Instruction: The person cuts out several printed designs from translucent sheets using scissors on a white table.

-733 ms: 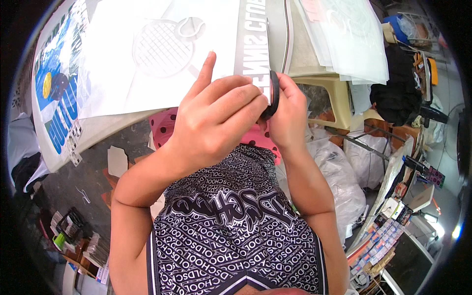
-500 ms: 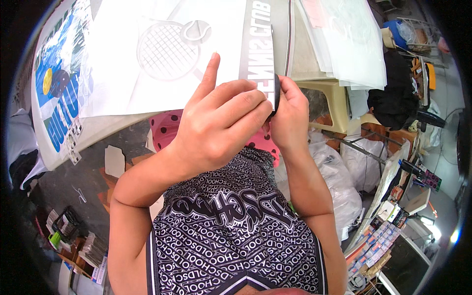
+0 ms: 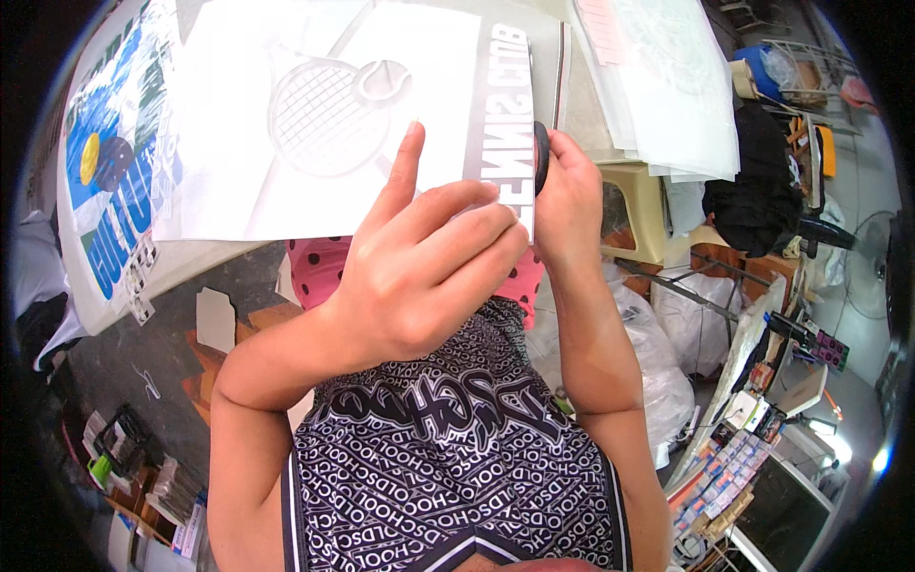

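Directly ahead of my left hand (image 3: 410,272), white block lettering (image 3: 510,114) lines the printed sheet (image 3: 248,153). Index extended, my other left fingers pinch its near corner, thumb hidden. Beside them, my right hand (image 3: 569,200) grips a black handle (image 3: 542,157).

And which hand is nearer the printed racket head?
Left: the left hand is below and right of the racket head; the right hand is farther right, beside the sheet.

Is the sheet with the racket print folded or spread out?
Spread: the sheet shows a broad face, racket print visible, left hand at its right edge.
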